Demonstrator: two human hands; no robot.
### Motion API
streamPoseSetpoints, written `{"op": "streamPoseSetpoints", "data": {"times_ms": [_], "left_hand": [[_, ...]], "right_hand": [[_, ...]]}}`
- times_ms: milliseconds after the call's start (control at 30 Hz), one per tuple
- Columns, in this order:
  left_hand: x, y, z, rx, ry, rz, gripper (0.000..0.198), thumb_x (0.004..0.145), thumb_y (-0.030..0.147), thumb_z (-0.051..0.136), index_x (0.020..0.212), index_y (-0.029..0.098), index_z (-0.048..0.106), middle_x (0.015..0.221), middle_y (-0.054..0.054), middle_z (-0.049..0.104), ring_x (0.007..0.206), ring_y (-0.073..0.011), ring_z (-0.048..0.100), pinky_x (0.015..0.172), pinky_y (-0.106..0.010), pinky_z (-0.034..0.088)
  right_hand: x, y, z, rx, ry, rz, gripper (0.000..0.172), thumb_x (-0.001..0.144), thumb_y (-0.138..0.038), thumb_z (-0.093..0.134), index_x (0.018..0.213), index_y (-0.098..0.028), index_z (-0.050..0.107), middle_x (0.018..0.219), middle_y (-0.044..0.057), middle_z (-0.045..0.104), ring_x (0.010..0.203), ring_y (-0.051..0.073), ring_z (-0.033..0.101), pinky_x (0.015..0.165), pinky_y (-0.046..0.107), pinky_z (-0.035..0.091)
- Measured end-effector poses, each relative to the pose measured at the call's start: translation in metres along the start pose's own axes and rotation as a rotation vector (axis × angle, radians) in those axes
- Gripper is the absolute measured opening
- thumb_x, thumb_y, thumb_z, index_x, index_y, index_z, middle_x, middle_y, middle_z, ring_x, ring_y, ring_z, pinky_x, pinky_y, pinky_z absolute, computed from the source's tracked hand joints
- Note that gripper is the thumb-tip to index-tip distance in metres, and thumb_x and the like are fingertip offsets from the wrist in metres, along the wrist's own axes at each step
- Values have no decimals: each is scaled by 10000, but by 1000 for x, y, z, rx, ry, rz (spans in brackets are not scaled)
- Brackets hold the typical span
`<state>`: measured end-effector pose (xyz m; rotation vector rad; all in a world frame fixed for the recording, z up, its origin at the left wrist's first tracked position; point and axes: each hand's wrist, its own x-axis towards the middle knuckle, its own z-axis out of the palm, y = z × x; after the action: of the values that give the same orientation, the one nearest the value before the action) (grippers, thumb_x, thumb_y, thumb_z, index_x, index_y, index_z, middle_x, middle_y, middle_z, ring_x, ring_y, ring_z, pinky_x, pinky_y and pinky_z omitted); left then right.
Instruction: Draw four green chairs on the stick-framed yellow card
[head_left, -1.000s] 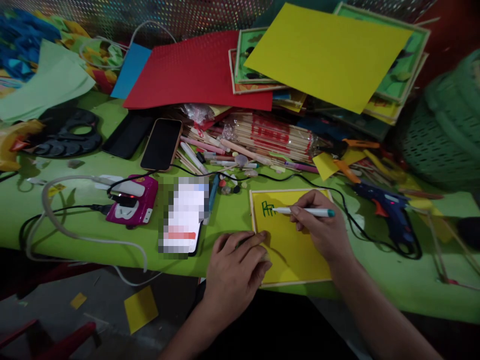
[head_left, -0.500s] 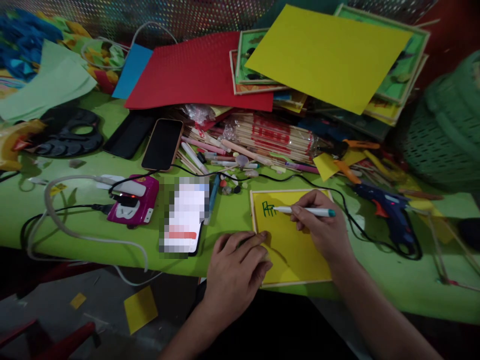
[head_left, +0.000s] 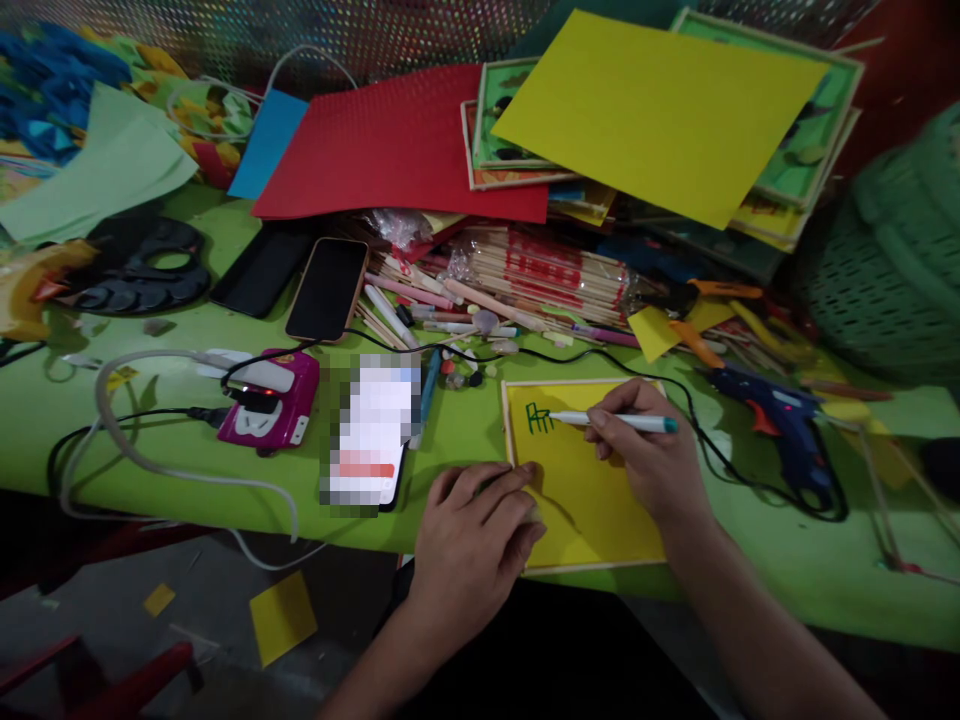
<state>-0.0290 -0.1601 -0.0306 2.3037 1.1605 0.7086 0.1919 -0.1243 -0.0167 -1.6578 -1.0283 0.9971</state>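
Right hand (head_left: pixel 656 455): fingers pinched marker (head_left: pixel 645 423), likely for control. Left hand (head_left: pixel 476 535): fingers slightly spread, apparently steadied yellow panel (head_left: pixel 604 515) at eight o'clock.

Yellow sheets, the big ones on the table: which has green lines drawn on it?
The framed yellow sheet under the right hand: green lines mark its upper left. The loose yellow sheet atop the pile shows none.

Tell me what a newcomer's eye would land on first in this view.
Probably the big yellow sheet at the top right, lying over framed green panels, with a red sheet to its left. Next, the bright, pixelated phone screen left of the left hand. Then the right hand, holding a white marker by green lines on the framed yellow board.
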Motion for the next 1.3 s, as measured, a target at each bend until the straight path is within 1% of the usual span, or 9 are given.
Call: {"op": "streamPoseSetpoints", "data": {"times_ms": [267,433,600,667,833,1000,1100,1300], "left_hand": [[0,0,0,-11,-8,-2,62,973,265,611,999,242,662,1326,43,706,1176,-211,611,950,-429,406],[-1,-1,1,-11,3,1,65,978,273,608,997,240,660,1326,47,706,1173,-206,605,953,-424,393],[-1,-1,2,-12,7,0,60,983,270,603,1003,244,654,1327,66,703,1179,-196,595,960,-414,376],[-1,-1,1,-15,11,1,57,981,272,607,1003,245,651,1325,69,704,1181,-197,593,960,-413,375],[0,0,1,-22,29,3,58,984,273,602,1007,241,644,1318,75,706,1171,-191,595,963,-410,370],[-1,-1,2,-34,17,1,59,980,272,611,1023,245,641,1333,84,697,1185,-189,589,976,-408,363],[-1,-1,2,-41,5,-1,66,986,280,603,1030,247,638,1338,84,694,1185,-192,588,979,-409,360],[-2,-1,2,-42,9,-4,66,990,282,598,1028,248,639,1345,81,691,1195,-197,585,992,-411,358]], "right_hand": [[1,0,1,-6,-15,-17,216,802,-342,745,775,-204,582,629,-14,638,491,103,531,455,226,412],[2,4,-1,3,1,-38,203,816,-330,746,784,-203,592,645,-14,639,500,104,538,460,226,414],[2,7,0,122,-44,-71,162,845,-317,748,928,-213,655,777,0,680,562,104,568,519,236,453],[1,5,1,118,-56,-75,169,829,-311,763,936,-213,675,803,4,678,580,103,568,525,236,454],[1,2,5,79,-61,-69,179,776,-301,790,886,-205,688,758,-10,641,573,97,548,502,223,435],[1,3,6,12,-40,-24,192,782,-326,780,837,-189,658,675,-8,642,531,101,549,475,216,419],[1,4,6,-23,-50,-4,200,791,-337,771,837,-187,648,669,3,663,520,104,556,473,219,427],[0,2,8,-31,-65,-14,196,789,-338,761,816,-189,637,653,6,666,502,108,558,466,224,434]]}}
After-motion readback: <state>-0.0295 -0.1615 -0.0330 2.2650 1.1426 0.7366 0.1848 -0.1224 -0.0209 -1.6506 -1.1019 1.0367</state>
